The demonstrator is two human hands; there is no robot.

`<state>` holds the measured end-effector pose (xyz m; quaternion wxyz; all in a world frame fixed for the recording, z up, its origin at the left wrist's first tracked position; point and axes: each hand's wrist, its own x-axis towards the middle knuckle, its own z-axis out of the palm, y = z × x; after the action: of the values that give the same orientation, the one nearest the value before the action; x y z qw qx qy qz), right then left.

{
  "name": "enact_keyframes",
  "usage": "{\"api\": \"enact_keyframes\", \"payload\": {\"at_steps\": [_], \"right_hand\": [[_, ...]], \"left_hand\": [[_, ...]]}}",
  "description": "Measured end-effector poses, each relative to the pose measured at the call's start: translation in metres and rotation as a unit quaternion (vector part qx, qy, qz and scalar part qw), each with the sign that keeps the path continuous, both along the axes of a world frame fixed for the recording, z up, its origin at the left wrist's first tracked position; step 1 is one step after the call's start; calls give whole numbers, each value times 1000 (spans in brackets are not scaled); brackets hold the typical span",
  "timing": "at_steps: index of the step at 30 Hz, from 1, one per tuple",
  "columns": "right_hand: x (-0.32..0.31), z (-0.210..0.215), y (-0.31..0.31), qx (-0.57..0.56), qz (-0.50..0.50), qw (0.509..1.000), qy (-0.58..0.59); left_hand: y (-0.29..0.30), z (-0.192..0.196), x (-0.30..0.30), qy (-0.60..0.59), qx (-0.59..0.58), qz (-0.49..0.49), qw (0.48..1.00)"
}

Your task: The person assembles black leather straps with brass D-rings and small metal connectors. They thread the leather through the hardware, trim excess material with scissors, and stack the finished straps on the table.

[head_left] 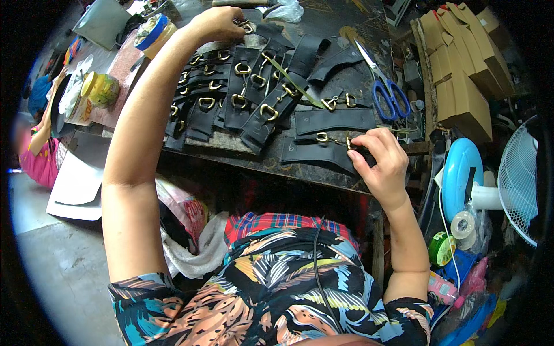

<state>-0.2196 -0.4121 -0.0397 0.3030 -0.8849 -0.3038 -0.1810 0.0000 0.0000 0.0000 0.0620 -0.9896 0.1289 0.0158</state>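
My left hand [222, 24] reaches to the far side of the bench, its fingers closed at a brass-coloured metal fitting [247, 27] beside a black strap piece [274, 36]. Low on the right, my right hand [382, 164] pinches a brass-coloured ring fitting [348, 143] between thumb and fingers. That fitting lies over a black strap piece [316, 154] at the front edge. Just beyond is another flat black strap piece [334, 120]. Many black straps with brass D-rings [269, 112] lie in overlapping rows between my hands. A narrow greenish strip [294, 82] crosses them.
Blue-handled scissors [388, 95] lie open at the right of the dark bench [254, 157]. Brown cardboard boxes [461, 104] and a fan [516, 184] stand beyond the right edge. Lidded jars [99, 90] stand on the left; another person [39, 153] is at far left.
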Motion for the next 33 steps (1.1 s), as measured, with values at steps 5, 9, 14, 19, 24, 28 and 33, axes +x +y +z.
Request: {"api": "enact_keyframes", "payload": {"at_steps": [5, 9, 14, 19, 24, 28, 33], "right_hand": [[0, -2, 0, 21, 5, 1000, -3], [1, -2, -2, 23, 7, 1000, 3], [0, -1, -1, 24, 6, 1000, 0], [0, -2, -1, 19, -1, 1000, -5], [1, -2, -2, 22, 0, 1000, -12], [2, -4, -3, 22, -1, 1000, -14], [1, -5, -2, 21, -6, 1000, -7]], "left_hand": [[-14, 2, -9, -101, 1, 41, 994], [-30, 23, -15, -143, -224, 35, 963], [-71, 40, -15, -17, -272, -47, 961], [-121, 36, -22, -21, -289, -125, 949], [-146, 33, -20, -108, -286, -105, 946], [-151, 34, -18, -232, -300, -124, 917], [-153, 36, -18, -51, -359, -66, 930]]}}
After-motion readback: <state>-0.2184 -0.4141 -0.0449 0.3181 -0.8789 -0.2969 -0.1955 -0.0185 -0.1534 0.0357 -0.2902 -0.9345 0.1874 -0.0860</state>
